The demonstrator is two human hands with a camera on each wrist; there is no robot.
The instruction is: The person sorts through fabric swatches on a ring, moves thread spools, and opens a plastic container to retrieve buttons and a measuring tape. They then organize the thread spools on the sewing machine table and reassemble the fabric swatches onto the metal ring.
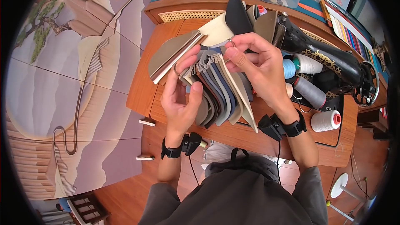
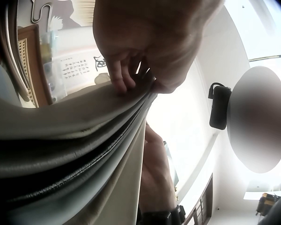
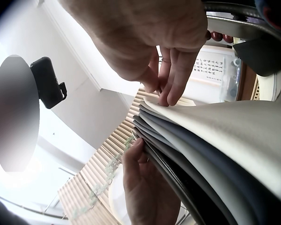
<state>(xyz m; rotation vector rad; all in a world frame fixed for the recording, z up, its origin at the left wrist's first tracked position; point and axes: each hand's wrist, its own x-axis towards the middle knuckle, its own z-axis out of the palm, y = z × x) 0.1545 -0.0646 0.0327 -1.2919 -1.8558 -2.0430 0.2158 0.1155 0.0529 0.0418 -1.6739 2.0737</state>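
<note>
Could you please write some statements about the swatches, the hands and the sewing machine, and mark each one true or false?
1. The swatches are between the left hand and the right hand. True.
2. All swatches have one colour. False: some are cream, some grey, some blue.
3. The sewing machine is black with gold decoration. True.
4. The sewing machine stands left of both hands. False: it stands to their right.

Brown wooden table [image 1: 141, 84], black sewing machine [image 1: 327, 56], white thread cone [image 1: 324, 121], grey thread cone [image 1: 310, 93]
</note>
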